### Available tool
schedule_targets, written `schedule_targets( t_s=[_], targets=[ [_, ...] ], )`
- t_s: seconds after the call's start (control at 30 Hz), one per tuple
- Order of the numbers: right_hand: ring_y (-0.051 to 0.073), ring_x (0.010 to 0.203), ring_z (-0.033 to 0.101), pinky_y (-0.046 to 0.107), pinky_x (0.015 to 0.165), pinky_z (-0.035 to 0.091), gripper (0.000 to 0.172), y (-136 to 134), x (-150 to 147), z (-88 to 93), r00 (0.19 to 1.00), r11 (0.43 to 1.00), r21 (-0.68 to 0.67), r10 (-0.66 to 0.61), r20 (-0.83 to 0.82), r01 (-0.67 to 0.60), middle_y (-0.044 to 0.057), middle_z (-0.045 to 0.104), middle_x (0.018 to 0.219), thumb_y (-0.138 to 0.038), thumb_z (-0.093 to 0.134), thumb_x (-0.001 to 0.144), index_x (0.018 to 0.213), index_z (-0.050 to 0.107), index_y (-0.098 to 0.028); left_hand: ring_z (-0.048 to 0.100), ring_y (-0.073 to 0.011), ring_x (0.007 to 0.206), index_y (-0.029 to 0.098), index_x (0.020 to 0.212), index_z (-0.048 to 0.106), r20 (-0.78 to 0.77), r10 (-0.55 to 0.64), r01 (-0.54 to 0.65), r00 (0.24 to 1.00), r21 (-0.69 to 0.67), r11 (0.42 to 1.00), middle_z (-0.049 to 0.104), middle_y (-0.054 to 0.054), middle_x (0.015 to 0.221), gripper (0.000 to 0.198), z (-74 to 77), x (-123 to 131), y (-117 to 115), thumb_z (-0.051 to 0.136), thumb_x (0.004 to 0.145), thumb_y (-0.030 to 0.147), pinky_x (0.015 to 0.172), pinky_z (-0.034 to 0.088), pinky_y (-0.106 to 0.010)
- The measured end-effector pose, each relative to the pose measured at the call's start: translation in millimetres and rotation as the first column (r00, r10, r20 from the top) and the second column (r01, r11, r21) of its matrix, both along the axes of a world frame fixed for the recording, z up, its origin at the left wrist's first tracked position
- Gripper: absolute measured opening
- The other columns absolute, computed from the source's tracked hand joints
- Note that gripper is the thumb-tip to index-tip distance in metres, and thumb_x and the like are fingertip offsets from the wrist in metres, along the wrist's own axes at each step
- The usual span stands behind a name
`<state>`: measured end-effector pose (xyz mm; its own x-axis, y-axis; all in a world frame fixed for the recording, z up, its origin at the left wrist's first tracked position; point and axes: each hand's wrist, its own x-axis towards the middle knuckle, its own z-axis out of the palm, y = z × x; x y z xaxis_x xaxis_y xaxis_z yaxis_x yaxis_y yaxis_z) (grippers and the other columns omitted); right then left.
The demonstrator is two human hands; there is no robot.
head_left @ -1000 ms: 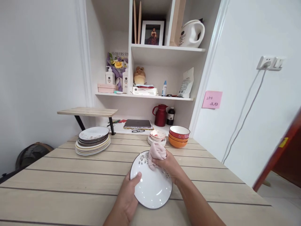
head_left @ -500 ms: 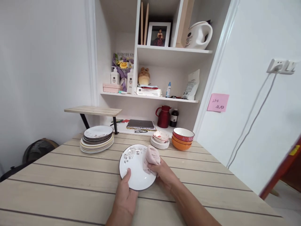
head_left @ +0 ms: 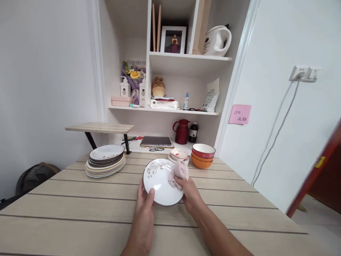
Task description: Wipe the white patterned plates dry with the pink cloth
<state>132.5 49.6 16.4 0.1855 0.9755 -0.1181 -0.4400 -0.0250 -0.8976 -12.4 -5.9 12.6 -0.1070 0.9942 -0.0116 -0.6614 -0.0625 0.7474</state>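
- The left hand (head_left: 144,215) has its fingers closed on the near-left rim of a round white ceramic plate (head_left: 160,193) with a dark edge and grey floral print, thumb over the top face.
- The right hand (head_left: 191,195) pinches a crumpled pale pink cloth (head_left: 179,174) between its fingers, against the plate's right side.
- The plate is above the middle of a pale wooden-plank desk (head_left: 80,209) with dark seams running left to right.
- Far left on the desk stands a stack of white plates (head_left: 106,153); far right, small pink-and-white dishes (head_left: 179,153) sit beside nested red and orange bowls (head_left: 203,158).
- A low wooden riser (head_left: 99,128) on black legs stands behind the plate stack.
- Farther back, a white built-in shelf unit (head_left: 186,57) holds a closed dark grey laptop (head_left: 156,141) and a red jug (head_left: 182,131).
- A square pink paper note (head_left: 239,113) is on the white right wall (head_left: 279,32), below a white socket (head_left: 299,73); a round dark fan (head_left: 38,177) stands at left.
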Motion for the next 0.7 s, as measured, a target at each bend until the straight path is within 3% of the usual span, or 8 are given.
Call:
schedule_targets(
  t_s=[0.1,0.17,0.27,0.37,0.47,0.57,0.63,0.7],
  targets=[
    [0.021,0.07,0.068,0.028,0.056,0.052,0.056,7.7,19.9,2.5,0.99,0.991,0.024,-0.134,-0.038,0.135,0.007,0.074,0.089,-0.025,0.075,0.06,0.114,0.061,-0.016,0.043,-0.0237,0.132,0.035,0.145,0.03,-0.27,0.091,-0.074,0.958,0.071,0.995,0.039,-0.008,0.148,0.065,-3.5,-0.4,0.1,0.058,0.086,0.042,0.108,0.037,-0.039],
    [0.02,0.066,0.067,0.026,0.051,0.05,0.055,10.2,33.3,4.7,0.982,0.982,0.03,-0.188,-0.005,0.188,0.006,0.074,0.086,-0.025,0.073,0.061,0.115,0.062,-0.017,0.041,-0.0258,0.133,0.033,0.144,0.033,-0.507,0.239,-0.161,0.828,0.193,0.968,0.034,-0.01,0.149,0.058,-8.9,0.9,2.0,0.052,0.089,0.037,0.109,0.035,-0.043],
    [0.02,0.064,0.067,0.026,0.05,0.048,0.057,9.8,45.7,9.9,0.976,0.977,0.05,-0.212,0.044,0.21,0.006,0.074,0.085,-0.021,0.07,0.061,0.117,0.061,-0.017,0.032,-0.0294,0.138,0.03,0.142,0.038,-0.704,0.601,-0.231,0.378,0.557,0.798,0.028,-0.013,0.15,0.056,-15.8,5.2,5.6,0.047,0.088,0.02,0.109,0.032,-0.049],
    [0.022,0.071,0.068,0.028,0.055,0.052,0.066,7.3,44.9,15.7,0.985,0.981,0.101,-0.171,0.038,0.167,0.007,0.074,0.092,-0.015,0.067,0.058,0.124,0.056,-0.018,0.022,-0.0348,0.142,0.033,0.142,0.039,-0.652,0.754,-0.031,-0.074,0.757,0.652,0.024,-0.013,0.154,0.066,-14.1,8.8,9.5,0.049,0.082,0.008,0.108,0.026,-0.061],
    [0.023,0.072,0.068,0.029,0.057,0.052,0.072,4.8,37.5,19.3,0.995,0.992,0.09,-0.088,0.047,0.084,0.007,0.073,0.092,-0.013,0.064,0.057,0.128,0.052,-0.019,0.019,-0.0387,0.142,0.035,0.136,0.047,-0.559,0.768,0.172,-0.313,0.762,0.625,0.029,-0.011,0.154,0.069,-3.8,7.0,15.2,0.05,0.078,-0.001,0.105,0.02,-0.07],
    [0.02,0.063,0.066,0.027,0.051,0.049,0.072,2.3,34.2,19.6,0.995,0.999,0.044,-0.009,0.1,0.005,0.006,0.073,0.09,-0.015,0.061,0.058,0.129,0.049,-0.022,0.022,-0.035,0.142,0.032,0.124,0.059,-0.475,0.806,0.351,-0.354,0.731,0.585,0.037,-0.008,0.151,0.056,6.5,-1.7,26.2,0.047,0.081,-0.001,0.108,0.014,-0.071],
    [0.018,0.06,0.063,0.026,0.049,0.046,0.071,0.8,35.0,18.3,0.99,0.999,0.011,0.032,0.138,-0.034,0.005,0.072,0.091,-0.018,0.061,0.06,0.13,0.048,-0.025,0.031,-0.0296,0.14,0.028,0.115,0.064,-0.423,0.871,0.546,-0.252,0.681,0.488,0.046,-0.006,0.146,0.046,7.5,-10.0,38.0,0.044,0.084,0.001,0.112,0.017,-0.065],
    [0.017,0.058,0.061,0.026,0.049,0.045,0.069,-0.2,35.3,16.7,0.986,0.998,-0.031,0.058,0.154,-0.054,0.004,0.071,0.09,-0.022,0.06,0.063,0.13,0.046,-0.027,0.049,-0.0203,0.128,0.025,0.121,0.061,-0.432,0.895,0.699,-0.112,0.606,0.38,0.06,-0.005,0.132,0.047,1.9,-18.3,52.3,0.041,0.086,0.002,0.113,0.031,-0.051]
  ],
)
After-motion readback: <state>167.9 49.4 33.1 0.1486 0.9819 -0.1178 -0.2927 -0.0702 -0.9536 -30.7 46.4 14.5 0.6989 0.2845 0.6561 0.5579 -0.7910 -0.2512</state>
